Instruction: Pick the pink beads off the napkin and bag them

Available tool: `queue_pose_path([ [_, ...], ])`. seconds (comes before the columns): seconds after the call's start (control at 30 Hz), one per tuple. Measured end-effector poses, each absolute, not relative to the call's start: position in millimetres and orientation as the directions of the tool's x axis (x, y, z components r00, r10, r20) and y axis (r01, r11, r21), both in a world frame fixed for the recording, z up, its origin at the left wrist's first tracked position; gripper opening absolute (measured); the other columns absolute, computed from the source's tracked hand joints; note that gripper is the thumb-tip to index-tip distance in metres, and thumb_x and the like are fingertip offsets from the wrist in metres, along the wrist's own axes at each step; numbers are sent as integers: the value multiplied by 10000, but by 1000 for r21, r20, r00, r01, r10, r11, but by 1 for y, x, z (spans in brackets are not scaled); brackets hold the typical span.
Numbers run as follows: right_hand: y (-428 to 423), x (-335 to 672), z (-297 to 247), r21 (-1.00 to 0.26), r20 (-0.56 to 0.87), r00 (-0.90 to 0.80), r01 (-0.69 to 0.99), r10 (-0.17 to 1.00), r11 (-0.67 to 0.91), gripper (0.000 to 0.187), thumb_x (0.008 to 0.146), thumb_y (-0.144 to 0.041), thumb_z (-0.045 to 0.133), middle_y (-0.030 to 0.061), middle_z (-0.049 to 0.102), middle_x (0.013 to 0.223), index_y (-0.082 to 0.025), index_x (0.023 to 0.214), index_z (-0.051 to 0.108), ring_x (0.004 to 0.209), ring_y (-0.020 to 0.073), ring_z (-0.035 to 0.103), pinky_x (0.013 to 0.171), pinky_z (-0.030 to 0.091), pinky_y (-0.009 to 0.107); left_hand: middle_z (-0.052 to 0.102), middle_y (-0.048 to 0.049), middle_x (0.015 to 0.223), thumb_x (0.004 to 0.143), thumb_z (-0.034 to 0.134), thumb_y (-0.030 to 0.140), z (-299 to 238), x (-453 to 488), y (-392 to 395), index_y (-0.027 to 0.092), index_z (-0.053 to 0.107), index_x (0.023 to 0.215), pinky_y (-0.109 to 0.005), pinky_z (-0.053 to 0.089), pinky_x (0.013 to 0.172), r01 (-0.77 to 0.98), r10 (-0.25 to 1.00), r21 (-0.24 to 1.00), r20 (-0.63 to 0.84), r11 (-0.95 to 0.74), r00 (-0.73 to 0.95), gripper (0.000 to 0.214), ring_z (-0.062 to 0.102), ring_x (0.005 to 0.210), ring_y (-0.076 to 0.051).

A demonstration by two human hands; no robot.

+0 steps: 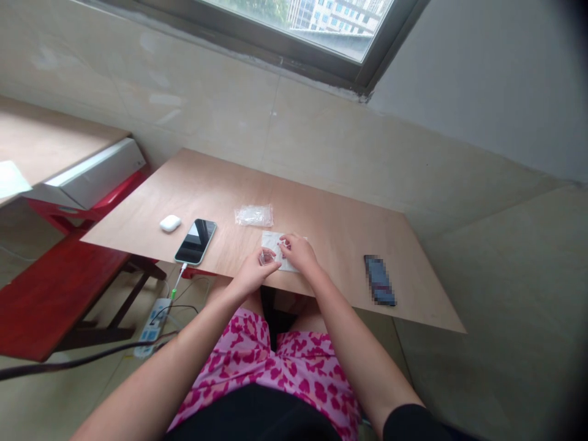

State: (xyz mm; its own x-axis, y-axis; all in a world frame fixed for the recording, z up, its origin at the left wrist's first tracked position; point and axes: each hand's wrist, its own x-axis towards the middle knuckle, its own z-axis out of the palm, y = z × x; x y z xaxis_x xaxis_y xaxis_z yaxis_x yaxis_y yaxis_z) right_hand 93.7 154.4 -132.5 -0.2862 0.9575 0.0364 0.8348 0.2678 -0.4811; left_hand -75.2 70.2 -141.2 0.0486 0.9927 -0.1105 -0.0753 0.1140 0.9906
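My left hand [258, 267] is at the table's near edge, its thumb and fingers curled around a small clear plastic piece [266, 257]; its exact kind is too small to make out. Beside it, my right hand [299, 251] has its fingertips drawn together in a pinch, and what is between them I cannot make out. Under both hands lies a white sheet [272, 239], perhaps paper or tissue, partly covered by the fingers. Just beyond the hands rests a clear plastic packet [254, 215].
A phone [196, 242] with a charging cable [178, 278] and a white earbud case [170, 223] lie on the left of the wooden table [321, 214]. Another phone [380, 280] is at right. A power strip [152, 327] and red bench [55, 294] stand left, below the tabletop.
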Motion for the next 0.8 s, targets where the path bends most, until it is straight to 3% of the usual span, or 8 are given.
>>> queue_pose_path([
  [0.1,164,89,-136,-387,-29,-336,872,941,299,159,951,-208,628,89,709,1124,-198,1050,753,913,180,675,771,468,255,673,-39,861,725,822,365,-139,-76,73,148,647,1003,-311,465,796,-224,982,956,-187,191,38,393,638,811,-182],
  [0.27,165,87,-127,-426,-10,-351,849,936,314,118,938,-204,614,58,720,1018,-192,940,732,815,159,669,714,469,243,681,-57,845,690,867,380,-135,-77,76,132,658,1051,-317,473,791,-412,959,867,-271,281,86,485,656,791,-179],
  [0.43,149,83,-95,-787,28,-358,568,933,241,232,965,-364,559,13,707,822,-177,980,696,595,131,611,552,464,234,720,-95,937,739,850,358,-129,-78,73,133,675,1077,-351,480,883,-373,958,883,-262,286,114,442,675,897,-205],
  [0.5,140,81,-79,-833,45,-448,476,893,281,230,927,-386,615,6,702,797,-181,944,716,584,123,590,532,450,224,732,-107,1000,757,842,354,-127,-78,73,136,687,1074,-371,471,952,-318,968,915,-221,248,121,415,677,980,-225],
  [0.6,137,82,-66,-818,59,-520,464,852,340,207,886,-377,677,7,706,784,-187,923,751,584,117,583,515,434,212,738,-120,1078,764,844,361,-127,-79,72,147,705,1063,-395,458,1021,-278,976,938,-179,206,122,394,672,1083,-252],
  [0.7,147,92,-76,-815,44,-360,527,932,242,232,929,-364,618,24,713,778,-172,966,742,528,120,582,463,416,217,746,-122,1072,750,861,353,-128,-80,72,158,716,1071,-391,478,1003,-309,973,923,-201,228,117,403,687,1069,-252],
  [0.8,163,104,-101,-656,-14,-265,730,964,191,223,961,-276,555,26,723,753,-170,1001,747,525,133,602,491,426,228,755,-129,1049,740,878,370,-124,-81,71,155,715,1131,-352,516,894,-383,955,875,-262,296,140,475,702,1027,-250],
])
